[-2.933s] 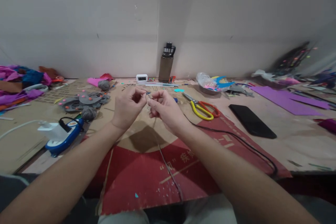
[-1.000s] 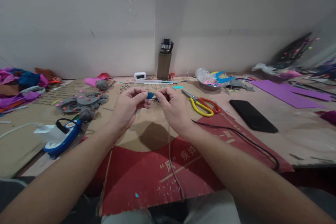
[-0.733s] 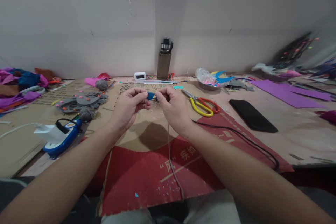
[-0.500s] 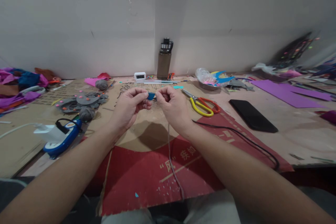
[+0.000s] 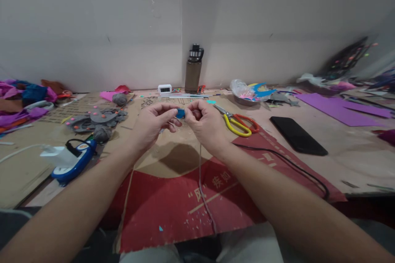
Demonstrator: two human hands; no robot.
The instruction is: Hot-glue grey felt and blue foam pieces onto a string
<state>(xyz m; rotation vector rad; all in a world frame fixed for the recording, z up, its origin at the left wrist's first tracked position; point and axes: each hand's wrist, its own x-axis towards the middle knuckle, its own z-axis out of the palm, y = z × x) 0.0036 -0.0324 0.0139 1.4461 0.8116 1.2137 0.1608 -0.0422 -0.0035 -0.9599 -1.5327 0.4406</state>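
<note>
Between my two hands is a small blue piece (image 5: 180, 113), perhaps felt or foam; its exact kind does not show. The fingertips of my left hand (image 5: 157, 121) pinch its left side. Thumb and forefinger of my right hand (image 5: 200, 121) close on its right side. A thin grey cord (image 5: 200, 172) hangs below my right hand and runs down over the red printed cardboard (image 5: 173, 205); whether my fingers hold its upper end is hidden. Scissors (image 5: 239, 123) with one yellow and one red handle lie just right of my right hand.
A black phone (image 5: 298, 135) lies at right near purple sheets (image 5: 336, 109). At the back stand a bottle (image 5: 193, 74), a small white clock (image 5: 164, 89) and a bowl of scraps (image 5: 249, 100). Grey felt pieces with pins (image 5: 98, 117) and a blue power strip (image 5: 75, 164) are at left.
The blue piece has shifted slightly right and shows less of its pointed shape between my fingers. My left fingers have moved a little, and the hanging cord has swung slightly right.
</note>
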